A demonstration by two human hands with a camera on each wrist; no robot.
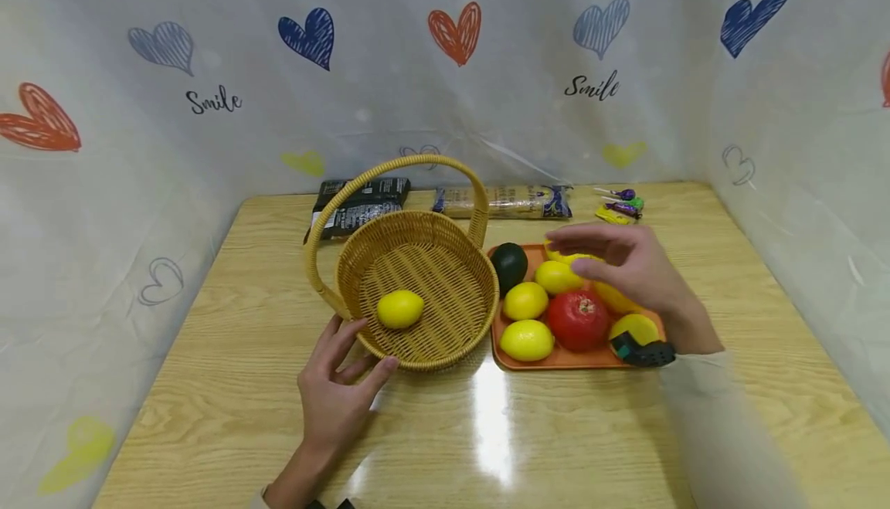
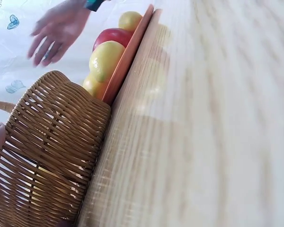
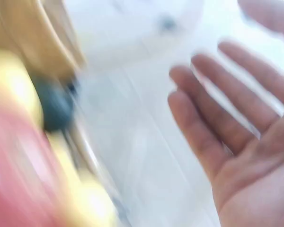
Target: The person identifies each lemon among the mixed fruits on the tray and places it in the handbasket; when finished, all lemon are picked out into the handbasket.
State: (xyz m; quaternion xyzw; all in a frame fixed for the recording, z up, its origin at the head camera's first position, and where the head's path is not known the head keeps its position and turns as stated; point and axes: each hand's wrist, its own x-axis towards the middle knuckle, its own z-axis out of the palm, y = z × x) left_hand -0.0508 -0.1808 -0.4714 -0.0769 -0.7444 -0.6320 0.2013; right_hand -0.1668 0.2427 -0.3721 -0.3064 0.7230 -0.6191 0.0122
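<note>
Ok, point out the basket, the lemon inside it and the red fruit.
Basket [image 1: 448,293]: head view, bare woven floor.
Lemon [image 1: 400,309]: head view, middle of its upper side.
Red fruit [image 1: 578,321]: head view, middle of its skin.

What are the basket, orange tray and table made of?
The basket looks like wicker or plastic cane, slightly shiny: strands weave in and out. The orange tray seems smooth plastic, with even colour and raised rim. The table looks like glossy wood or wood-print: grain lines and bright glare.

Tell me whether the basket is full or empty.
Neither: the basket is partly filled. The head view shows one lemon inside, with most of the woven bottom bare.
</note>
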